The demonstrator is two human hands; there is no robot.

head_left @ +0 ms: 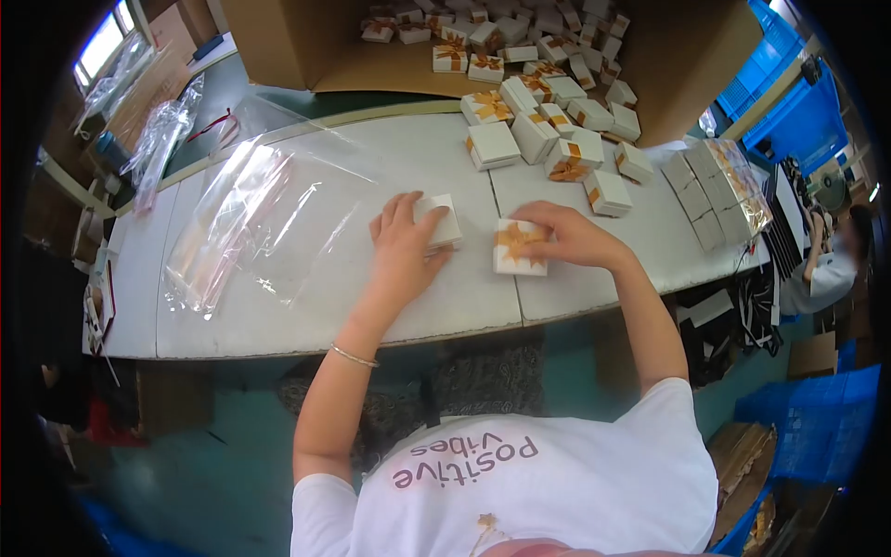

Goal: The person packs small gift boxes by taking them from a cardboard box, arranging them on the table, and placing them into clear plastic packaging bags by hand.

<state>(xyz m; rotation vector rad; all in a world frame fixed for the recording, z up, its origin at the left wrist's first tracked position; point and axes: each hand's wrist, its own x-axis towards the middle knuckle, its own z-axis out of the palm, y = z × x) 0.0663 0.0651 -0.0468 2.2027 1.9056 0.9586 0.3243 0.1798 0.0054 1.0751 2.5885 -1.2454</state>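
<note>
My left hand [406, 239] is closed around a small white box [445, 221] on the white table, its thumb and fingers on the box's sides. To the right, my right hand [568, 236] grips another white gift box [509, 258] with a gold ribbon bow on its top. The two boxes stand apart, with a strip of table between them. Just beyond my right hand lies a loose heap of similar gift boxes [494, 145], some bow side up and some turned over.
Clear plastic bags [251, 213] lie on the left. Behind, a large cardboard carton [390, 76] on its side spills more gift boxes. Wrapped boxes stand in a stacked block [710, 195] at right. A person [831, 265] sits beyond, near blue crates [812, 422].
</note>
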